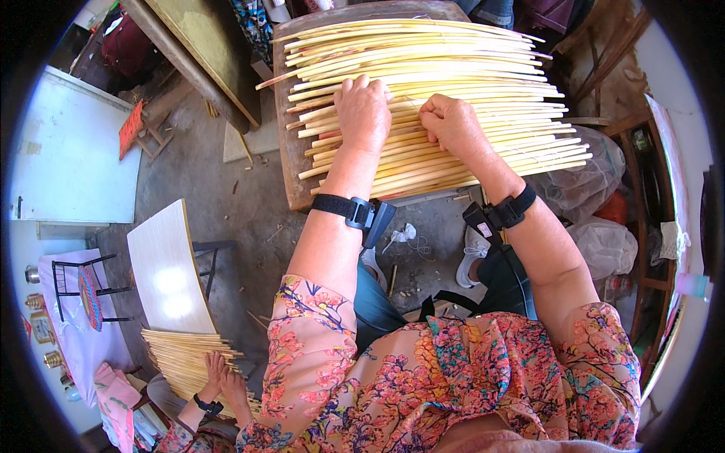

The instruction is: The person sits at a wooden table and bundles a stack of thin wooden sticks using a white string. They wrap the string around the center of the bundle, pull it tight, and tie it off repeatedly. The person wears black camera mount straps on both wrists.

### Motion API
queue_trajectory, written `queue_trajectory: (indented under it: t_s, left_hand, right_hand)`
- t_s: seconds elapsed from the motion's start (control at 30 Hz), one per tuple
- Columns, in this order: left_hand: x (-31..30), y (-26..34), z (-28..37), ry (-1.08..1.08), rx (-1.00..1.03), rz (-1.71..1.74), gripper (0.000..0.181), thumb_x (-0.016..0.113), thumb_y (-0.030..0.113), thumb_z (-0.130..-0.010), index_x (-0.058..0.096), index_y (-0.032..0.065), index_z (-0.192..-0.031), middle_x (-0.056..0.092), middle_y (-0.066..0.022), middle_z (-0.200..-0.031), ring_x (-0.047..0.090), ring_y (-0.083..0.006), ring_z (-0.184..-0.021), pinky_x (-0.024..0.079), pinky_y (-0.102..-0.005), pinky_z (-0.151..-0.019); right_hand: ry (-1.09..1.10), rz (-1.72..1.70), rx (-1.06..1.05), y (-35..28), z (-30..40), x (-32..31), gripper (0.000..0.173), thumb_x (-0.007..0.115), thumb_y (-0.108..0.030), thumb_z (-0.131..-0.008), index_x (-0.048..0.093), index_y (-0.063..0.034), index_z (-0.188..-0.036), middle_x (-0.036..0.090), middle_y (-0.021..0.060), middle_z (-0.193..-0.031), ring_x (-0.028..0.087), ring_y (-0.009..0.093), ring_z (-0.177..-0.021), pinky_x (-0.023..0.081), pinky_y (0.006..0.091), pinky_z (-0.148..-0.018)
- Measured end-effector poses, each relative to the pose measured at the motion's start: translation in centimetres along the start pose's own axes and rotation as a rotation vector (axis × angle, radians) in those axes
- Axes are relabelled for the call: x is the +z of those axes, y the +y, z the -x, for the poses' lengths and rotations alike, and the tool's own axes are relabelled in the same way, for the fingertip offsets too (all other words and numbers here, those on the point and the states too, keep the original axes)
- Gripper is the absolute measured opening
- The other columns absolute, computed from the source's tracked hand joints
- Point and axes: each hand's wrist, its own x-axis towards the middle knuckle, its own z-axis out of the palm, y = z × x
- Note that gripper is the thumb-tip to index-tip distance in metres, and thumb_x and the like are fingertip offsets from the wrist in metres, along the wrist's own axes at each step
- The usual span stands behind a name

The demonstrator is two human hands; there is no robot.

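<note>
A wide mat of pale yellow plant stalks (419,62), laid side by side and bound by thin thread, covers most of a worn wooden table (291,175). My left hand (364,113) rests on the stalks left of the mat's middle, knuckles up; what its fingers hold, if anything, is hidden. My right hand (453,122) is over the mat a little to the right, with thumb and forefinger pinched together. A thin thread (412,101) runs on the stalks between the two hands and reaches the right fingertips.
At the lower left, a co-worker's hands (224,376) lie on another stalk mat (175,354), beside a white board (170,277). Stalk scraps and crumpled white material (403,233) lie on the floor. Plastic bags (600,243) and a wooden shelf (640,226) stand at the right.
</note>
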Motion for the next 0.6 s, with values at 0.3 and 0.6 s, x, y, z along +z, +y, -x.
queue_trajectory:
  t_s: [0.3,0.6]
  left_hand:
    - [0.02,0.01,-0.14,0.001,0.002,-0.016,0.006,0.066,0.018,-0.08,0.066,0.0114,-0.08,0.059,-0.0052,-0.082,0.052,-0.0271,-0.084,0.041,-0.0413,-0.077]
    - [0.0,0.0,-0.09,0.006,0.011,-0.039,0.006,0.065,0.017,-0.082,0.066,0.0119,-0.081,0.058,-0.0047,-0.081,0.051,-0.0259,-0.085,0.04,-0.0405,-0.078]
  right_hand:
    - [0.023,0.007,-0.029,0.11,0.03,0.08,0.016,0.056,-0.01,-0.081,0.064,0.0028,-0.085,0.063,0.0099,-0.059,0.061,0.016,-0.051,0.05,0.0297,-0.051]
    - [0.031,0.017,-0.045,0.36,0.03,0.24,0.016,0.056,-0.011,-0.081,0.064,0.0016,-0.086,0.064,0.0135,-0.063,0.063,0.019,-0.053,0.05,0.032,-0.053]
